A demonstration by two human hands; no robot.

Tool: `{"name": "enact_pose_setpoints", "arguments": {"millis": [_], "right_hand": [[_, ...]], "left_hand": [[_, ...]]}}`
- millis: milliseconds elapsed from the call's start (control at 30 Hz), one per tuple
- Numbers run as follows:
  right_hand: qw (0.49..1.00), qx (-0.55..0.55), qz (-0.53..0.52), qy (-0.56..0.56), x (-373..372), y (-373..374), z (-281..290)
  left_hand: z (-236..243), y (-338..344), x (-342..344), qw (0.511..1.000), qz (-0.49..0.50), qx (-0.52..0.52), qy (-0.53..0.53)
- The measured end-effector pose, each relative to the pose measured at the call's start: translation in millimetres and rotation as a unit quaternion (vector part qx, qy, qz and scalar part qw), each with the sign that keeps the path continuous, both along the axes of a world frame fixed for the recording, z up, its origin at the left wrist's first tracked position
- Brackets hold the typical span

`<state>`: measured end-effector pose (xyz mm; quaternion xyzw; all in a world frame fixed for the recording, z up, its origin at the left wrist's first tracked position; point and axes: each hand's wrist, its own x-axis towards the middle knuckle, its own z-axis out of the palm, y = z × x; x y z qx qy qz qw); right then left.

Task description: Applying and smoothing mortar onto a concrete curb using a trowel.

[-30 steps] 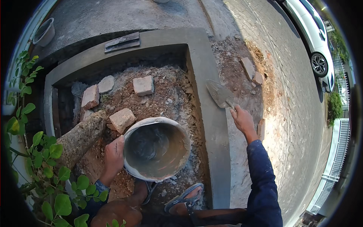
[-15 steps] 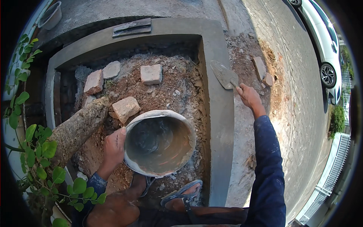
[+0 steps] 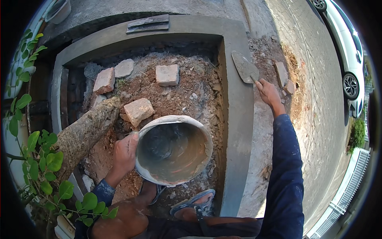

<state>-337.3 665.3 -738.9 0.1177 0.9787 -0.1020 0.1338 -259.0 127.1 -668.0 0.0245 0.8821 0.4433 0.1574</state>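
My left hand point(image 3: 125, 156) is closed on the left rim of a round, pale-edged bucket point(image 3: 174, 151), tilted so its inside shows. Wet grey mortar coats the bucket's walls and bottom. Out to the right, my right hand point(image 3: 269, 94) grips a pointed trowel point(image 3: 244, 67) by its handle, which the fingers mostly cover. The trowel's flat, mortar-stained blade lies over the outer edge of a smooth grey low wall point(image 3: 238, 119). I cannot tell whether the blade touches the wall's top.
Several broken bricks point(image 3: 167, 75) lie on rubble soil inside the wall. A thick trunk point(image 3: 87, 133) and leafy branches point(image 3: 51, 159) stand at left. A dark grooved piece point(image 3: 147, 24) rests on the far wall. A white car point(image 3: 350, 59) is parked beyond the paving, far right.
The whole view has shifted slightly to the right and up. The trowel stays near the same stretch of wall, and my left hand still holds the bucket's rim.
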Motion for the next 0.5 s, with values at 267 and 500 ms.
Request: {"name": "enact_pose_setpoints", "arguments": {"millis": [267, 500], "right_hand": [[0.999, 0.037, 0.021, 0.026, -16, 10, -11], [0.999, 0.031, 0.011, -0.006, -40, -12, -19]], "left_hand": [[-1, 2, 1, 1.000, -0.004, -0.008, -0.018], [2, 5, -1, 1.000, 0.006, -0.007, -0.019]]}}
